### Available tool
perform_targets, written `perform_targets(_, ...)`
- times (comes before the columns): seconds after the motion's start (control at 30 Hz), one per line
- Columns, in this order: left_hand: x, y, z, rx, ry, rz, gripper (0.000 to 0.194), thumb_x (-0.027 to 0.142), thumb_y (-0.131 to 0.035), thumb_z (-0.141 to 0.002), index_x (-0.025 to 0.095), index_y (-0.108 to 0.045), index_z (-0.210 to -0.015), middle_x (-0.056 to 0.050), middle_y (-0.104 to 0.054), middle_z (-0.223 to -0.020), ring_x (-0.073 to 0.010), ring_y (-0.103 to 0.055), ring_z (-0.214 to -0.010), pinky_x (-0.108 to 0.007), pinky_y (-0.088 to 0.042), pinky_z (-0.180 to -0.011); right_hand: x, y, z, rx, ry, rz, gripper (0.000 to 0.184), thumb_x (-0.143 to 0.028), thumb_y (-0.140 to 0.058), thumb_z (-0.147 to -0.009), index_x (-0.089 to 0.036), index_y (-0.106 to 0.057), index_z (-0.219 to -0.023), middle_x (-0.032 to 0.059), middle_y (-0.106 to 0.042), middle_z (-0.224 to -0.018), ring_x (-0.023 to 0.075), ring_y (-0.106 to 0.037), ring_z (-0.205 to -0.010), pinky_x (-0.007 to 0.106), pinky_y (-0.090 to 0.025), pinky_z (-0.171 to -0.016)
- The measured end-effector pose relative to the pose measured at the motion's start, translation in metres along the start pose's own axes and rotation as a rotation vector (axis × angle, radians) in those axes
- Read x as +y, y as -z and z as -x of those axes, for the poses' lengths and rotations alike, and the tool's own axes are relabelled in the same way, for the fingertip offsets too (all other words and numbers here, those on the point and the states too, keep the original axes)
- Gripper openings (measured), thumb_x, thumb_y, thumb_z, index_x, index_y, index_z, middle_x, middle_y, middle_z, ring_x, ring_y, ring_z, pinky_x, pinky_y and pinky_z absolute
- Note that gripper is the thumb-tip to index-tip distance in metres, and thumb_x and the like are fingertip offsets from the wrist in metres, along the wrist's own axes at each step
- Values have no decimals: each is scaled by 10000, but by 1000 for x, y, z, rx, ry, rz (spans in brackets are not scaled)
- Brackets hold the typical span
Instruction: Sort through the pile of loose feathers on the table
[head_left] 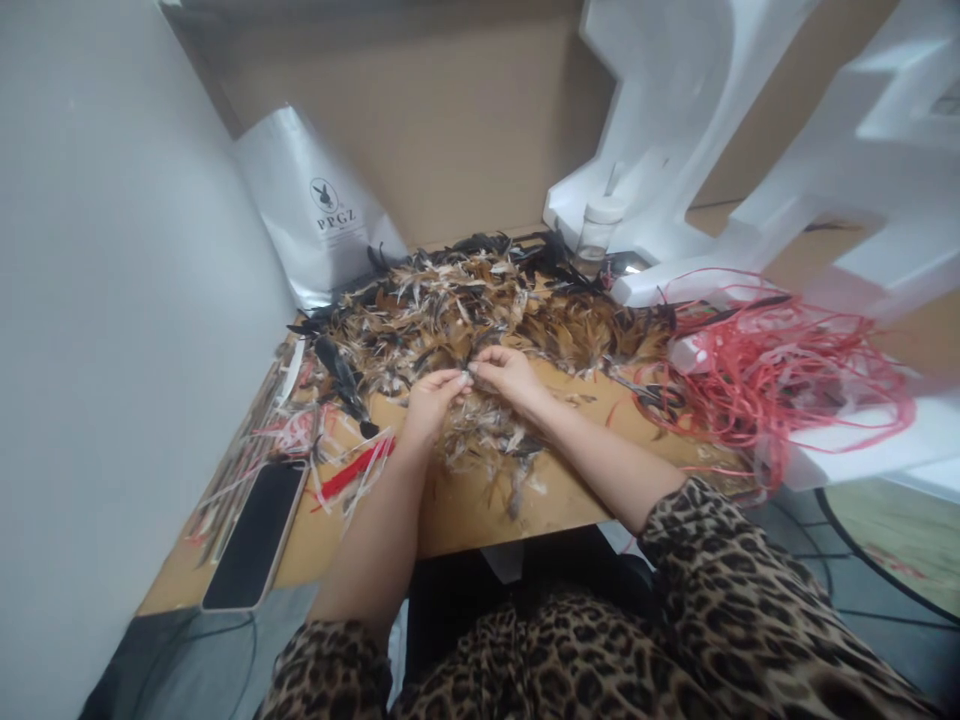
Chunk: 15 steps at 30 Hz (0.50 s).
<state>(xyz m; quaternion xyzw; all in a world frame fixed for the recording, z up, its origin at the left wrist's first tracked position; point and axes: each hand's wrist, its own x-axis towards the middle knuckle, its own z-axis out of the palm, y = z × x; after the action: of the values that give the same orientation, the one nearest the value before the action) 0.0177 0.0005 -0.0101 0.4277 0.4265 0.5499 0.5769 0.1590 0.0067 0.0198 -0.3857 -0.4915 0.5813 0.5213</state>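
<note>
My left hand (pixel 435 396) and my right hand (pixel 511 378) meet at the front of a big heap of brown and black feathers (pixel 480 300). Thumb and forefinger of each are pinched together on a small feather (pixel 466 374), whose pale base shows between the fingertips. Most of it blends into the heap behind. Below my hands lies a loose pile of greyish, fluffy feathers (pixel 491 445) on the tan tabletop (pixel 480 525).
A phone (pixel 255 535) lies at the front left, near a red strip (pixel 356 472). Scissors (pixel 656 395) and tangled red ribbon (pixel 795 370) are on the right. A white bag (pixel 315 210), a lidded jar (pixel 598 235) and white foam pieces (pixel 667 120) stand behind.
</note>
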Motion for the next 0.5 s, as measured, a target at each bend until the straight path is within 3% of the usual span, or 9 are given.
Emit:
perform_targets(0.33,2,2,0,3,-47,-102,258,287,-725,-572,130,-660,-766,-29,-655,-661,-102,-599,-604,-198,-455,-564,1,2,-2,-9,-9,114,251,-360,-656,-594,-140,-542,-634,-38,-533,-524,57,-422,-465,194,-309,-481)
perform_targets(0.5,2,0,-1,136,-110,-128,274,294,-742,-543,138,-654,-751,7,-625,-595,-62,-519,-474,-187,-426,-503,9,2,-4,28,72,236,234,-357,-635,-609,-140,-552,-636,-41,-511,-528,58,-388,-473,199,-296,-481)
